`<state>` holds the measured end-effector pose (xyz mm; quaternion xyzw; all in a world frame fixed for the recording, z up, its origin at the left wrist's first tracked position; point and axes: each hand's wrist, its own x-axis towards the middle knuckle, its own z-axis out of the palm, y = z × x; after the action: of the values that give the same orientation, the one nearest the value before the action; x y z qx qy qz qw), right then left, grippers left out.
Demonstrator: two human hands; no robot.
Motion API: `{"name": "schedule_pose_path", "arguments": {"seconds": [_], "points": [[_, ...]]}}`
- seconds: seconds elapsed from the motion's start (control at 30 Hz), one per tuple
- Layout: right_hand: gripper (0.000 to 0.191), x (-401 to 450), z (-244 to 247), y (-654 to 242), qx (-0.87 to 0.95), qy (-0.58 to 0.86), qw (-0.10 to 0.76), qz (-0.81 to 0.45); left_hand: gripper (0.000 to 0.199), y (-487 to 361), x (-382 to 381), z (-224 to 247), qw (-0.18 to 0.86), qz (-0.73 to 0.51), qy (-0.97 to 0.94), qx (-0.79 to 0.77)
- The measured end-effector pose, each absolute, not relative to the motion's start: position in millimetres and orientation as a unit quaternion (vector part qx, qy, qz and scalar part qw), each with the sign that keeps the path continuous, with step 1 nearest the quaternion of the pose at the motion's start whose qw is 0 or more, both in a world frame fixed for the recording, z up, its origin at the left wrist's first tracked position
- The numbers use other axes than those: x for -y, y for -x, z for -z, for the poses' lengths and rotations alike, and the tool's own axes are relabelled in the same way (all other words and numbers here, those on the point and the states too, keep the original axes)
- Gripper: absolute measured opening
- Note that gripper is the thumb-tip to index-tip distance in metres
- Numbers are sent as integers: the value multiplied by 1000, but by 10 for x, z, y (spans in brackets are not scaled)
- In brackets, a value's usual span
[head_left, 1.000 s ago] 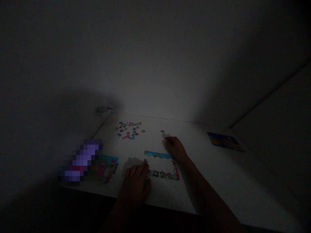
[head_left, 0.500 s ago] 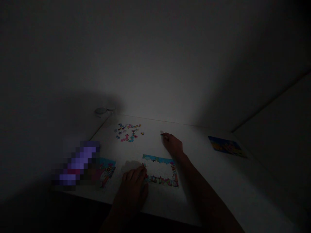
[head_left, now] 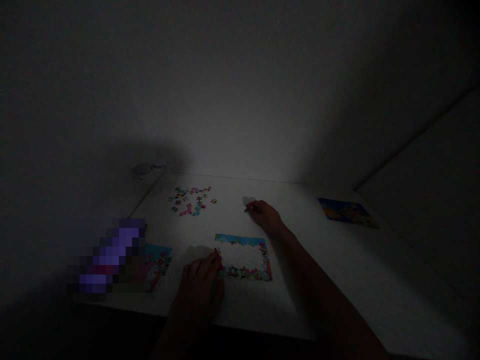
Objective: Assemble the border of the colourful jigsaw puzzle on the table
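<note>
The right hand makes a narrow pinch, its fingertips closed on a small jigsaw piece just right of centre. The left hand sits lower centre, fingers curled against the left end of the assembled puzzle border; in this dim light, I can't tell whether they hold anything. Loose pieces lie upper centre on the white table, with a picture card lower left and a second card at right. A sideways press from those left fingers could knock the border out of line. The slight pinch could drop its piece, and the dimness makes misreading colours easy.
</note>
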<state>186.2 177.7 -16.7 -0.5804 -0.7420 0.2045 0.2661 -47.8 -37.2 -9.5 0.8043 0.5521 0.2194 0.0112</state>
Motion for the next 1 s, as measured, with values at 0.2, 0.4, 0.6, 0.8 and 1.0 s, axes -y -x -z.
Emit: {"name": "schedule_pose_path", "arguments": {"seconds": [0.2,0.4,0.6,0.8,1.0], "points": [[28,-1785,179,-1892,714,574,340,-213,40,478,357,135,-9,-233,-803,-548],[31,-1706,87,-1807,737,602,249,-177,41,490,363,104,8,-224,-803,-552],[25,-1687,43,-1792,749,598,216,-186,40,481,371,130,4,-225,-800,-556],[24,-1727,93,-1833,756,583,226,-194,40,464,387,38,32,-223,-794,-564],[23,-1742,128,-1843,755,564,262,-208,33,454,395,11,53,-223,-791,-567]]}}
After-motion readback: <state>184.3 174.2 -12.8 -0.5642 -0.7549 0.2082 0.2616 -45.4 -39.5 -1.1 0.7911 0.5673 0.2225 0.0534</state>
